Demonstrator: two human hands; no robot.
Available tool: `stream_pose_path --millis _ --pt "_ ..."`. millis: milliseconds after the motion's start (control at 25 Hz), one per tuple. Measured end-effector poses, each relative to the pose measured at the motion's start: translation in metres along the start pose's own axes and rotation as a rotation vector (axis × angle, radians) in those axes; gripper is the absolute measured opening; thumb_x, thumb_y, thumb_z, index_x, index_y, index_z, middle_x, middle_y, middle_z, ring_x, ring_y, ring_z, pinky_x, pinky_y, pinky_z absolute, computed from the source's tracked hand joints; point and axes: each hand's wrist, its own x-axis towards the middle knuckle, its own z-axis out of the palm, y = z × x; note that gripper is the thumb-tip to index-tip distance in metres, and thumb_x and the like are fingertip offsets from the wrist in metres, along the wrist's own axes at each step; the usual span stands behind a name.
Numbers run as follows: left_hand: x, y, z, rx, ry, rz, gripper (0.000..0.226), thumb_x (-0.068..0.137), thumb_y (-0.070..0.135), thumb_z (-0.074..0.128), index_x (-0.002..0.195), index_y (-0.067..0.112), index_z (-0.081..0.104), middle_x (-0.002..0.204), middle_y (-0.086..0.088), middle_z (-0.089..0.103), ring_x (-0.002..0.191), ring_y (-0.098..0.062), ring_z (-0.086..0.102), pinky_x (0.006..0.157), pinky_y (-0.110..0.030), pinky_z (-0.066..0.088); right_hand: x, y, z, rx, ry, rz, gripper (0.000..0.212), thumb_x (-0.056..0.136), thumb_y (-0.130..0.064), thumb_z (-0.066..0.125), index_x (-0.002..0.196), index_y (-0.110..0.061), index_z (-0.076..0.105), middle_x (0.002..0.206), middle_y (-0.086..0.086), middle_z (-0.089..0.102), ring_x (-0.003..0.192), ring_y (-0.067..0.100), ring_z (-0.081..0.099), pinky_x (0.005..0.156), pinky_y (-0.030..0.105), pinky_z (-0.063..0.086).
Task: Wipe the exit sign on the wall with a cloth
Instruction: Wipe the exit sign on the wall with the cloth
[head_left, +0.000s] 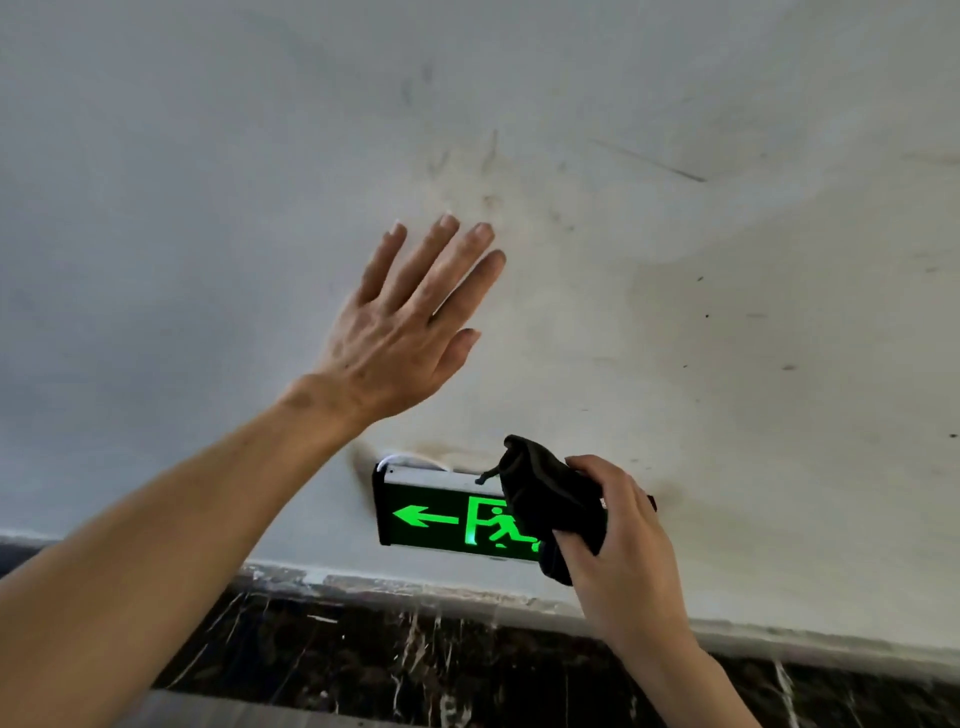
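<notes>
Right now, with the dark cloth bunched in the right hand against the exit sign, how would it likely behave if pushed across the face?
The dark cloth looks floppy: it folds and droops around the right hand. It probably bunches rather than slides flat. A loose cord at its top may snag the exit sign edge.

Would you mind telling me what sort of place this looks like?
Probably a corridor or stairwell in a public building: a lit green exit sign is mounted low on a scuffed white wall, above a dark marble skirting.
</notes>
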Motion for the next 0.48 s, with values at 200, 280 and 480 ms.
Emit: stream_pose_path --millis 200,280,480 --pt "-0.009 -0.011 0.026 0.113 -0.032 0.084 0.066 0.097 0.038 0.048 0.152 0.014 0.021 0.156 -0.005 0.018 0.146 -0.026 0.018 0.119 -0.048 0.002 0.015 -0.004 0.034 -0.166 0.158 -0.221 0.060 0.065 0.006 0.070 0.115 -0.021 0.050 0.116 -0.001 0.049 0.095 0.021 0.060 0.052 0.011 0.043" --pt "-0.010 -0.016 0.032 0.133 -0.020 0.095 0.068 0.097 0.038 0.046 0.154 0.016 0.014 0.157 -0.003 0.016 0.149 -0.022 0.007 0.120 -0.047 -0.002 0.025 -0.011 0.049 -0.227 0.195 -0.332 0.061 0.061 0.006 0.068 0.114 -0.019 0.050 0.114 0.001 0.046 0.095 0.026 0.061 0.046 0.024 0.053" --pt "-0.009 -0.021 0.048 0.143 0.055 0.148 0.070 0.096 0.040 0.042 0.154 0.018 0.011 0.158 0.002 0.018 0.148 -0.016 -0.007 0.118 -0.048 0.003 0.051 -0.027 0.093 -0.322 0.205 -0.421 0.057 0.058 -0.001 0.073 0.109 -0.022 0.058 0.108 0.004 0.062 0.098 0.027 0.060 0.061 0.036 0.058"
